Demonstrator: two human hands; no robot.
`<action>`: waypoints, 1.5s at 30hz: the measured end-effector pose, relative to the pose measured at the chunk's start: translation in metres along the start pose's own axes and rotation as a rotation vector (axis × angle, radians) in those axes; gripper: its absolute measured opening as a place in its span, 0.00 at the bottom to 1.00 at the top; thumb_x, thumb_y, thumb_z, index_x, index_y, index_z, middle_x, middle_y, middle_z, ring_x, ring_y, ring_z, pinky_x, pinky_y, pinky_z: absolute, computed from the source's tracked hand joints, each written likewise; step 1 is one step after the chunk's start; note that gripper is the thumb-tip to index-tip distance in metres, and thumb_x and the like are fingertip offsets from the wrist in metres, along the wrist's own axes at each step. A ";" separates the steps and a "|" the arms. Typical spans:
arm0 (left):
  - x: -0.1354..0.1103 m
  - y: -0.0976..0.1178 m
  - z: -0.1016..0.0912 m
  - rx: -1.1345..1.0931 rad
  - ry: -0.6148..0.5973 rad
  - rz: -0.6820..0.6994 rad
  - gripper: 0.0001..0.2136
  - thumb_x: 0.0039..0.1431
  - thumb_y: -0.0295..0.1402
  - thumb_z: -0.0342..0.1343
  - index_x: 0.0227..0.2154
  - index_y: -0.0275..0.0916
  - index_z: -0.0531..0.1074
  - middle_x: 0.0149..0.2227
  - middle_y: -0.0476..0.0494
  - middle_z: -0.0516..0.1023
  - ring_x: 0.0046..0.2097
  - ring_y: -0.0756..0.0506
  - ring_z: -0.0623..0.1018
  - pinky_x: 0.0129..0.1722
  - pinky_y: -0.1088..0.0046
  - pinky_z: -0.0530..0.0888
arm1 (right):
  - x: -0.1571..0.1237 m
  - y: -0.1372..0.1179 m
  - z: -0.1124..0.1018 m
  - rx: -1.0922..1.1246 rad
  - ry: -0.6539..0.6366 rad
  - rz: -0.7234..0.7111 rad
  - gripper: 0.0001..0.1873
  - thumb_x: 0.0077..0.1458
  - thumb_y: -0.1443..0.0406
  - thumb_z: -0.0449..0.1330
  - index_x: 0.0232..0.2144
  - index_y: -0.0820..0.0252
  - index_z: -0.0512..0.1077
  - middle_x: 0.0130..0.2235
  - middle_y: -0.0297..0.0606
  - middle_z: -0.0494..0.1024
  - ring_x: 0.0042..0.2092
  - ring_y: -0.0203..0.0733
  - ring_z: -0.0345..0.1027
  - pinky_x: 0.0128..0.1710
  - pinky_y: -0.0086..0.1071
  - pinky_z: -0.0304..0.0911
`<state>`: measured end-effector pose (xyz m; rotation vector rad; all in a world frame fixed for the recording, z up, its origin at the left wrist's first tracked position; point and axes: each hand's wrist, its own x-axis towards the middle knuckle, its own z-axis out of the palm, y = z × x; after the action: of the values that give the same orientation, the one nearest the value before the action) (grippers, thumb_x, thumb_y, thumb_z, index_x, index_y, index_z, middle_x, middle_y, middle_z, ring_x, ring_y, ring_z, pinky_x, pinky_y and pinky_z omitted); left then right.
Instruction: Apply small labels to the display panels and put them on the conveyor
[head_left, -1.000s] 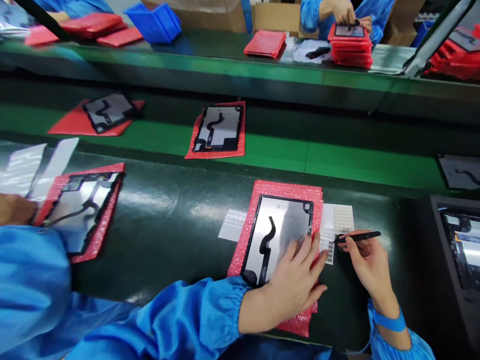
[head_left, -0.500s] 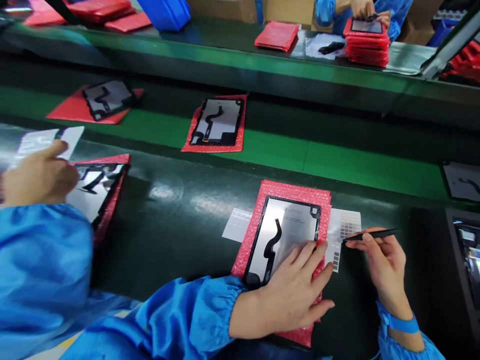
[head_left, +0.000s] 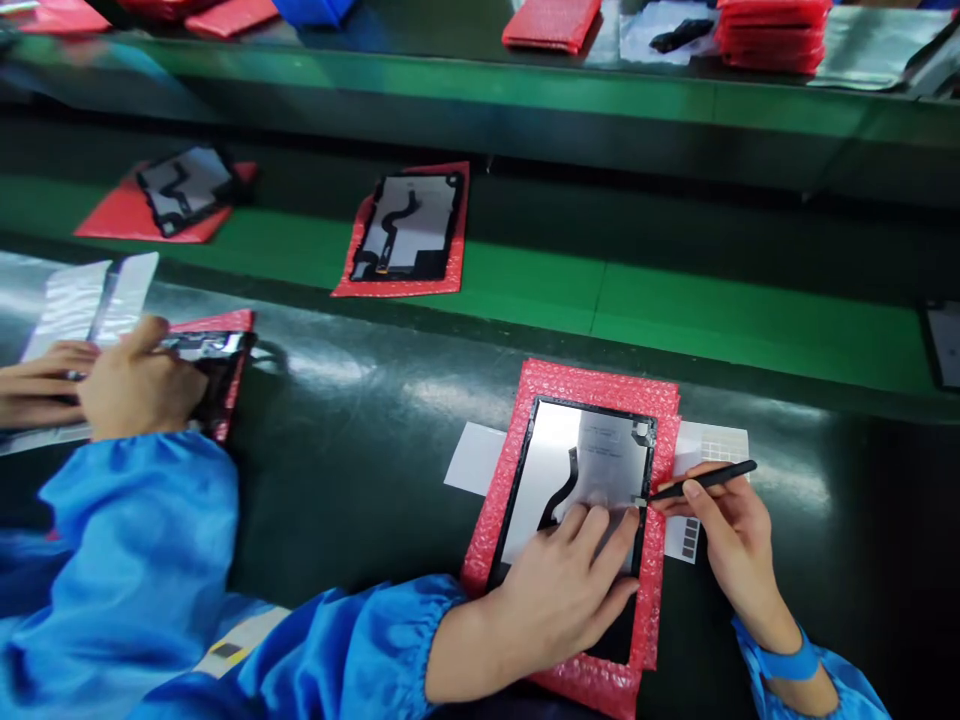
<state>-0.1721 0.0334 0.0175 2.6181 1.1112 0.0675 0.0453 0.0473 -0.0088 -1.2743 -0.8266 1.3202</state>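
In front of me a tablet screen panel (head_left: 611,450) lies on red bubble-wrap bags (head_left: 600,378), its silver back up with a black flex cable (head_left: 561,490) across it. My left hand (head_left: 547,595) rests on the panel with fingers stretched, the index fingertip close to the right edge. Black tweezers (head_left: 709,480) are pinched in my right hand (head_left: 739,545). Their tip meets the panel's right edge beside a small pale piece (head_left: 639,502), apparently a sticker. A white sticker sheet (head_left: 686,540) with grey squares sticks out from under the bags.
At left, a co-worker's hands (head_left: 142,385) work over another panel on red wrap, beside white sheets (head_left: 75,300). Two more panels on red bags lie on the green strip (head_left: 525,290) beyond, one being this panel (head_left: 409,225). Stacked red bags (head_left: 772,35) stand on the raised shelf.
My right hand has brought the tweezers left from the sticker sheet to the panel's edge, where a small pale piece now shows. My left fingers have drawn in slightly. The view has tilted down.
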 end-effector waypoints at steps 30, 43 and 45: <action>0.003 0.003 -0.005 0.011 -0.012 -0.008 0.29 0.71 0.43 0.54 0.69 0.33 0.63 0.49 0.32 0.77 0.45 0.33 0.81 0.30 0.59 0.84 | -0.006 0.008 0.002 -0.020 0.028 -0.026 0.08 0.65 0.60 0.70 0.43 0.54 0.77 0.37 0.37 0.85 0.34 0.43 0.84 0.38 0.32 0.82; 0.005 0.000 -0.008 -0.062 -0.101 -0.037 0.29 0.72 0.42 0.53 0.71 0.37 0.59 0.55 0.31 0.75 0.49 0.34 0.80 0.36 0.58 0.84 | 0.005 -0.006 -0.025 -0.058 0.223 -0.125 0.11 0.64 0.59 0.71 0.44 0.57 0.77 0.37 0.42 0.86 0.34 0.50 0.85 0.35 0.38 0.83; 0.006 0.000 -0.009 -0.086 -0.112 -0.039 0.31 0.71 0.42 0.54 0.72 0.35 0.58 0.54 0.32 0.76 0.48 0.35 0.80 0.37 0.59 0.84 | 0.008 -0.012 -0.031 -0.078 0.257 -0.157 0.12 0.63 0.58 0.72 0.43 0.57 0.77 0.38 0.43 0.86 0.33 0.51 0.84 0.35 0.39 0.83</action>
<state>-0.1694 0.0404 0.0256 2.4907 1.0953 -0.0377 0.0793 0.0513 -0.0051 -1.3773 -0.7842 0.9840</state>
